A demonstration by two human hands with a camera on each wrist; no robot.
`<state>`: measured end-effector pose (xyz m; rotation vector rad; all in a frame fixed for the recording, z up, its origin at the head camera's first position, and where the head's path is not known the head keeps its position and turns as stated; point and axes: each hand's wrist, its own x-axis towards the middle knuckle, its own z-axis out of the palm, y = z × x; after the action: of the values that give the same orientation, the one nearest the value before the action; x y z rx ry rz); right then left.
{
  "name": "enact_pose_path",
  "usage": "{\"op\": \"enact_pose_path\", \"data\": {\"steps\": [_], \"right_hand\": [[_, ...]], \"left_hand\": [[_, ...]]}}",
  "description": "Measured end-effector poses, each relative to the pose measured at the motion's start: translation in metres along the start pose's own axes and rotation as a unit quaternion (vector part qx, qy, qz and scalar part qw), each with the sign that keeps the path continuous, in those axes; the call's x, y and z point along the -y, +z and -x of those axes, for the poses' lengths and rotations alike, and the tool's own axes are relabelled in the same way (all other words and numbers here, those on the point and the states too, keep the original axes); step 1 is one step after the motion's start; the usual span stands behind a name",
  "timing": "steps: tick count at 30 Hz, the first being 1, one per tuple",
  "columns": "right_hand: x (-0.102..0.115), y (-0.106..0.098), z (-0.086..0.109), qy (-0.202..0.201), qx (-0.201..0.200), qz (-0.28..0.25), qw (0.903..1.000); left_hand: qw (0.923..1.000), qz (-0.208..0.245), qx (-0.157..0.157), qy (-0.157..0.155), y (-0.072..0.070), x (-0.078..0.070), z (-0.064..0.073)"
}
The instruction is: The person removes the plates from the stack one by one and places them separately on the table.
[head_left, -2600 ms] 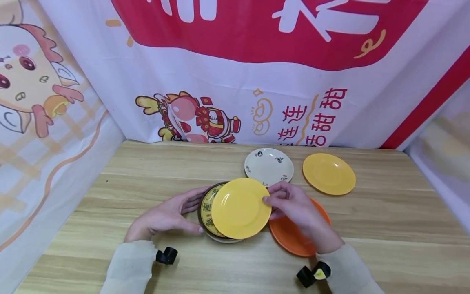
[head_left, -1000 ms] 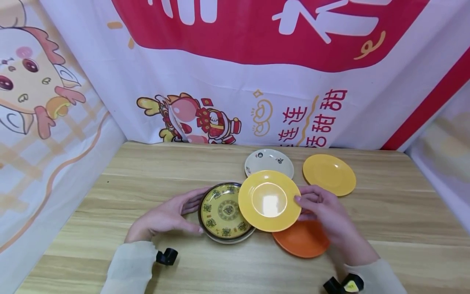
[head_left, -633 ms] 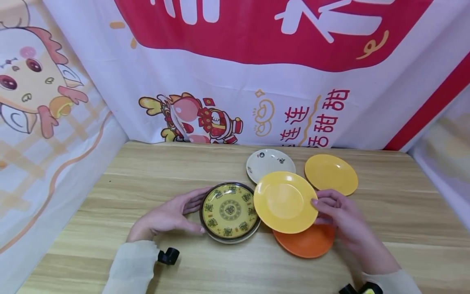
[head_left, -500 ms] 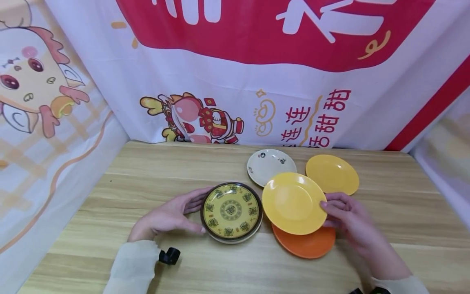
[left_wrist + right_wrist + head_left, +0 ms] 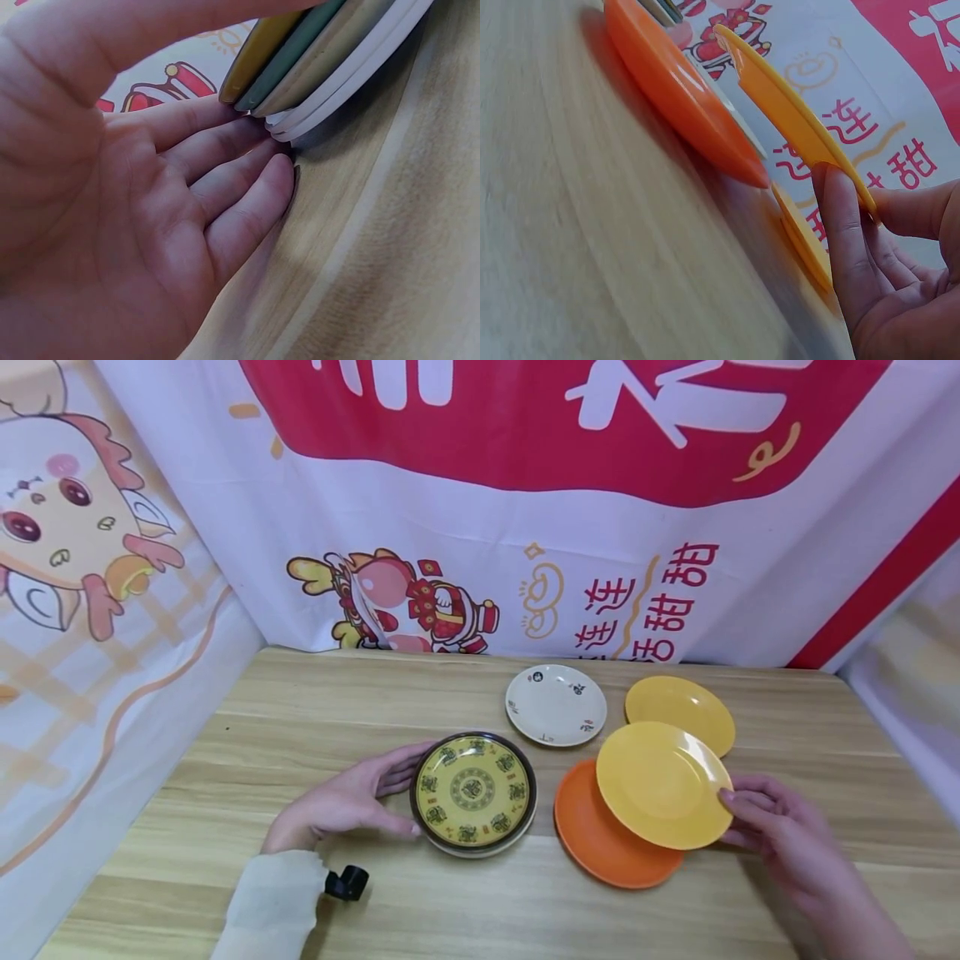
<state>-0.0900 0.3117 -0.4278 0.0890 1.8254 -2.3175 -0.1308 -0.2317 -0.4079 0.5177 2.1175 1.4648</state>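
My right hand [image 5: 783, 827] pinches the right rim of a yellow plate [image 5: 664, 785], thumb on top and fingers beneath. That plate hangs tilted in the air, partly covering an orange plate [image 5: 607, 835] on the table. In the right wrist view the held yellow plate [image 5: 795, 112] shows edge-on, apart from the orange plate [image 5: 675, 90]. My left hand [image 5: 352, 797] lies beside a stack of plates, topped by a patterned yellow-green plate [image 5: 472, 789] with a dark rim. Its extended fingers [image 5: 247, 195] touch or nearly touch the stacked rims; green, tan and white plates show below the top one.
A second yellow plate [image 5: 678, 706] lies at the back right, its front edge partly covered by the held plate. Left of it lies a white plate [image 5: 555, 706] with small dark prints. A printed cloth [image 5: 480, 502] hangs behind the wooden table [image 5: 360, 693].
My right hand has carried the yellow plate from above the patterned stack rightward, over the orange plate, uncovering the stack's top and the white plate. My left hand has stayed beside the stack.
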Motion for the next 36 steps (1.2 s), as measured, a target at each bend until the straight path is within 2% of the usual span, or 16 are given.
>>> {"op": "enact_pose_path", "data": {"steps": [20,26,32,36], "right_hand": [[0.002,-0.035,0.015,0.046,-0.067,0.003,0.9967],[-0.002,-0.055,0.021,0.042,-0.067,-0.005,0.9969],[-0.006,-0.079,0.029,0.03,-0.06,0.012,0.9977],[-0.003,-0.091,0.031,0.047,-0.083,0.017,0.9953]], "left_hand": [[1.0,0.004,-0.002,0.002,0.001,0.0,-0.001],[1.0,0.004,-0.001,-0.002,0.001,0.0,-0.002],[1.0,0.001,-0.001,-0.001,0.001,0.001,-0.003],[1.0,0.005,-0.001,0.001,0.001,0.002,-0.002]]}}
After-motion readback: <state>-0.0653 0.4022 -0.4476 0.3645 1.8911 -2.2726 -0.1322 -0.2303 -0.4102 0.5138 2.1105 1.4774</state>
